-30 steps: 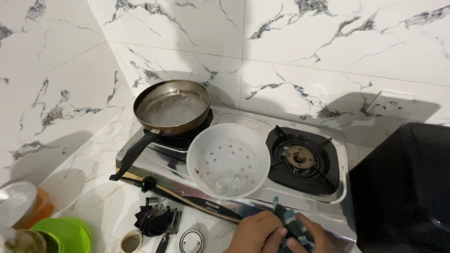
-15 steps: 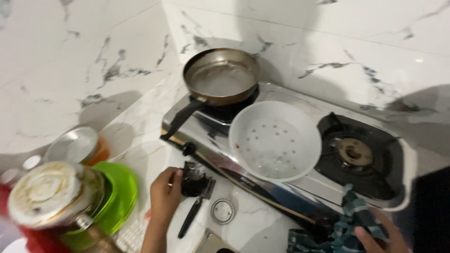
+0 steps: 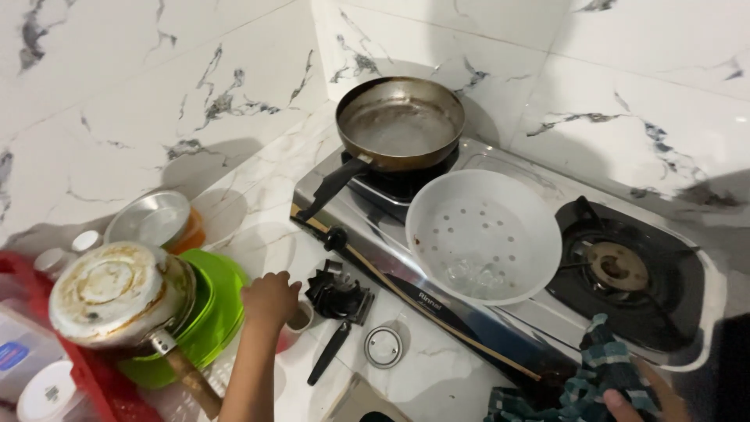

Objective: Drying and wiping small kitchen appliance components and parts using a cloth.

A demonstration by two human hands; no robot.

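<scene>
The left hand [image 3: 269,298] reaches down onto the marble counter [image 3: 250,227] in front of the stove [image 3: 500,328], its fingers curled over a small cup [image 3: 300,316] that stands just beside the green bowl [image 3: 215,305]; whether it actually grips the cup cannot be told, since the knuckles hide the fingertips. Just to the right of the cup lies a black burner grate [image 3: 337,295], with a black-handled tool [image 3: 328,353] and a small round metal ring [image 3: 383,346] near it toward the counter's front edge. The right hand [image 3: 637,400] is at the stove's front right corner, closed around a dark checked cloth [image 3: 582,383] bunched against the steel. On the stove a white perforated bowl [image 3: 476,234] sits in the middle, a frying pan [image 3: 400,121] on the left burner. An upturned worn pot [image 3: 117,293] rests at the counter's left edge.
</scene>
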